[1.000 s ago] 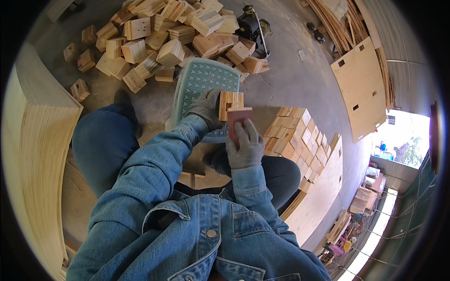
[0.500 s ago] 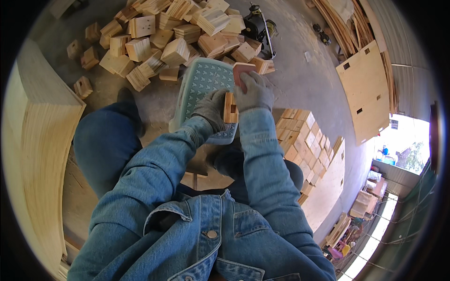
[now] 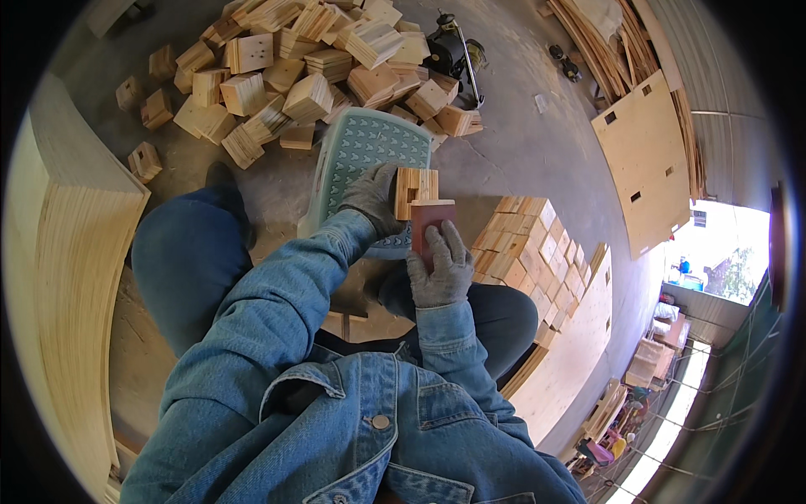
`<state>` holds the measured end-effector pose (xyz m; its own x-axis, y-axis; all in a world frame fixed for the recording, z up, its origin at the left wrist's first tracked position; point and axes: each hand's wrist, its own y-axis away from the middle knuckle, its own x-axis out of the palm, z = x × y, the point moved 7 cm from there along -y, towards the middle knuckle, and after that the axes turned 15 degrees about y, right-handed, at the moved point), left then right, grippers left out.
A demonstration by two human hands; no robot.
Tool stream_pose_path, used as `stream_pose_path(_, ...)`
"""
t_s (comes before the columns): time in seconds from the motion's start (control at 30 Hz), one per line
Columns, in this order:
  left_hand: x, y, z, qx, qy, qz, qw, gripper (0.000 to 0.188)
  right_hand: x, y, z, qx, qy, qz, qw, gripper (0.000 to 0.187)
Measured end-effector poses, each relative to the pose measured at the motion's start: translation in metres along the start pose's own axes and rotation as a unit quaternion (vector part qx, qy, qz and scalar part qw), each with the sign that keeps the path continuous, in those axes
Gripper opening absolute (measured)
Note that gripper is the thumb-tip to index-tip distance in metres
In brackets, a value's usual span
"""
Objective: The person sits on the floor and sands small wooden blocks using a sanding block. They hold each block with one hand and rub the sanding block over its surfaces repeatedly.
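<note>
My left hand [image 3: 370,200], in a grey glove, is closed on a pale layered wooden block [image 3: 426,180] with a rectangular hole in one side. The block is held over a green plastic stool [image 3: 357,139] with a raised pattern on its top. My right hand [image 3: 442,273], gloved too, grips a flat reddish-brown sanding block [image 3: 426,223], its fingers bent over the broad face. The sanding block is at the near side of the wooden block and overlaps its lower edge; whether they touch I cannot tell.
A loose heap of wooden blocks [image 3: 311,97] lies beyond the stool, beside a black-and-chrome wheeled device [image 3: 457,59]. Neatly stacked blocks [image 3: 537,252] stand to my right on a pale board. A thick plywood stack [image 3: 75,227] rises at my left; a holed panel [image 3: 642,160] lies far right.
My right hand has brought the sanding block from the far side of the wooden block to its near side. The wooden block has turned a little in my left hand, showing more of its face.
</note>
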<state>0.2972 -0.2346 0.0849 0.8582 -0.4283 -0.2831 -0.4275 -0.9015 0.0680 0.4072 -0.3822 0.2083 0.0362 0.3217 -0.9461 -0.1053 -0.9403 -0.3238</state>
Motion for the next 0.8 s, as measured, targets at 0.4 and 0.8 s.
stream_pose_path(0.4, 0.018, -0.007, 0.021, 0.048, -0.025, 0.019, 0.998, 0.108, 0.050, -0.134, 0.021, 0.012, 0.089, 0.096, 0.991, 0.050)
stream_pose_path(0.8, 0.021, -0.010, 0.031, 0.060, -0.053, 0.021, 0.997, 0.098, 0.000, -0.036, 0.038, -0.029, 0.079, 0.102, 0.991, 0.051)
